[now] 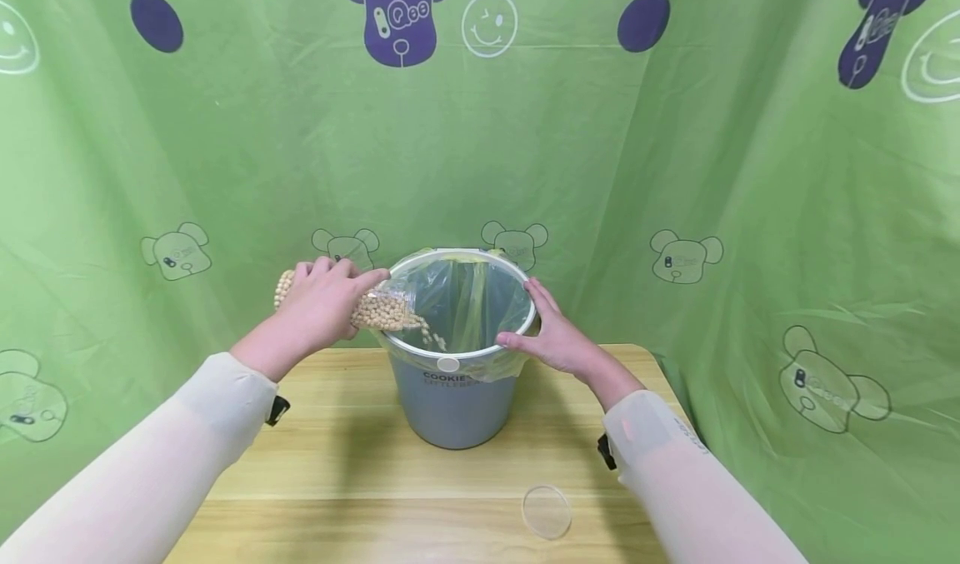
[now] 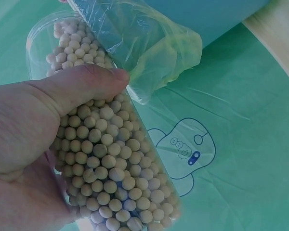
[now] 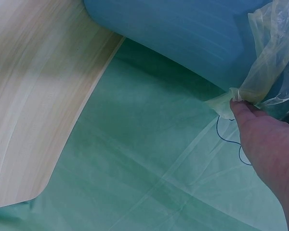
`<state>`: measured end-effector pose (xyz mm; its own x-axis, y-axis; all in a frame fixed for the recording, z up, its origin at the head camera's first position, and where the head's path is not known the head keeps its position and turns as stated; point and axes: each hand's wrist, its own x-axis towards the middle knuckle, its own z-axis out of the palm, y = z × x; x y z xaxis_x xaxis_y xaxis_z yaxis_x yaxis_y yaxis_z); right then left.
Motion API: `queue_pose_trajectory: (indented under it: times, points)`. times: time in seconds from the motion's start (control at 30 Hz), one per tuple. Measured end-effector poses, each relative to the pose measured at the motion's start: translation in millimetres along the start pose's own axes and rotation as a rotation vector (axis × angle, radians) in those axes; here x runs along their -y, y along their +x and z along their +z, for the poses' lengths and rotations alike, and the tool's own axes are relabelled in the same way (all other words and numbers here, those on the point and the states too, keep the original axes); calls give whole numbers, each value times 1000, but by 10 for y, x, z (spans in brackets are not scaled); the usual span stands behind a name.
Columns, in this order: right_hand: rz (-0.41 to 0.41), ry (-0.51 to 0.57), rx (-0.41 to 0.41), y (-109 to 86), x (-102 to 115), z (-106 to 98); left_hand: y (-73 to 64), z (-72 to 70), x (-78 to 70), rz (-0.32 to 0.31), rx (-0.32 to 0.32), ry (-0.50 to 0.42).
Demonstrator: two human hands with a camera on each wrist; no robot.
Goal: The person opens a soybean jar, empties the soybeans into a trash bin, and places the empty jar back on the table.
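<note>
My left hand (image 1: pixel 318 301) grips a clear jar (image 2: pixel 118 159) of small round beige beans, its thumb lying across the side. The jar lies tipped on its side, its mouth over the left rim of a grey-blue trash can (image 1: pixel 457 414). Several loose beans (image 1: pixel 429 335) spill from the mouth into the can. A translucent yellowish bag (image 1: pixel 480 297) lines the can and folds over its white rim. My right hand (image 1: pixel 558 343) holds the rim's right side, with the thumb at the front and the fingers farther back. Overhanging bag partly hides those fingertips in the right wrist view.
The can stands on a light wooden table (image 1: pixel 300 456). A clear round lid (image 1: pixel 546 512) lies near the table's front. Green printed cloth (image 1: pixel 525 147) hangs close behind the table and along both sides.
</note>
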<state>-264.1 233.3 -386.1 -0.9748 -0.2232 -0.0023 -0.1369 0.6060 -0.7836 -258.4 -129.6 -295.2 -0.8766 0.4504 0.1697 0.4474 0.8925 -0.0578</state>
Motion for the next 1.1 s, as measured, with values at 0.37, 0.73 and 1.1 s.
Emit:
queue_pose_trajectory:
  times: [0.37,0.73,1.1]
  points:
    - [-2,14,-3,9,-14,8,5,7,3,-1,-2,12]
    - [-4,20,-2,6,-5,6,8,-1,-8,-2,-1,8]
    - [-1,9,-1,-4,3,-4,5,1,-23,10,-12,29]
